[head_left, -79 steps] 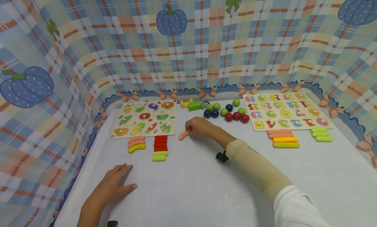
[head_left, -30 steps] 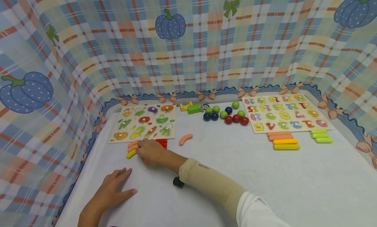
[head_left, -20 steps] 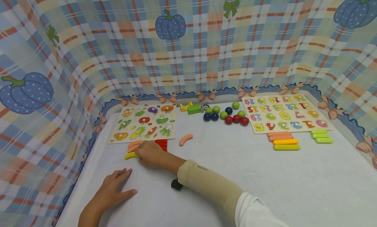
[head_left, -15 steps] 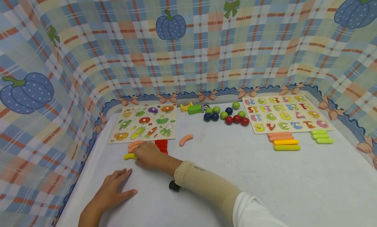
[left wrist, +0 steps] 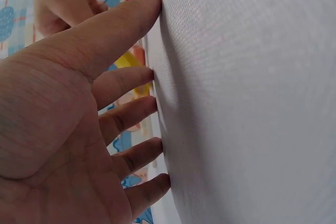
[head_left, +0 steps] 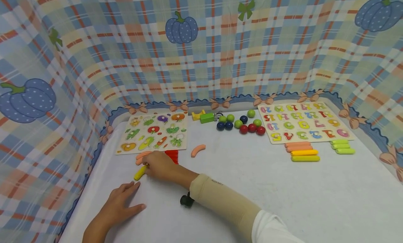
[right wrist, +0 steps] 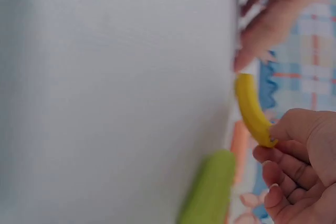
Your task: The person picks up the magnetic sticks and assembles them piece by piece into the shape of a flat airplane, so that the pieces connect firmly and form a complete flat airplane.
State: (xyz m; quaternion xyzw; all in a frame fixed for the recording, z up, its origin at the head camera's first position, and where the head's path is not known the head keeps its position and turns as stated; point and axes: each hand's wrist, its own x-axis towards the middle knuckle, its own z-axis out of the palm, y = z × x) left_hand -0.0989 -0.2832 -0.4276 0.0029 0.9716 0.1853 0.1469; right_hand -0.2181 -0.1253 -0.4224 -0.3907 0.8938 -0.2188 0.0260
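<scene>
My right hand (head_left: pixel 160 166) pinches one end of a small yellow toy banana (right wrist: pixel 251 109) between thumb and forefinger; its free end angles down toward the left hand. My left hand (head_left: pixel 121 205) rests on the white tabletop with fingers spread and fingertips down, just in front of the banana. Beyond the right hand lie curved salmon-coloured sausage-like pieces (head_left: pixel 142 154), partly covered by it. Red sticks (head_left: pixel 171 155) show behind the right hand, and a light green stick (right wrist: pixel 210 187) appears in the right wrist view. A single salmon-coloured curved piece (head_left: pixel 197 150) lies apart to the right.
A vegetable peg board (head_left: pixel 121 150) lies behind the row, and a number board (head_left: pixel 271 140) at the back right. Between them are green balls (head_left: pixel 251 113), blue balls (head_left: pixel 220 126), red balls (head_left: pixel 244 129) and a green block (head_left: pixel 206 118). More coloured sticks (head_left: pixel 304 158) lie at right.
My right hand left the single salmon-coloured piece, went left to the banana, and has drawn it out of its row toward me, turning it. The left hand stays put.
</scene>
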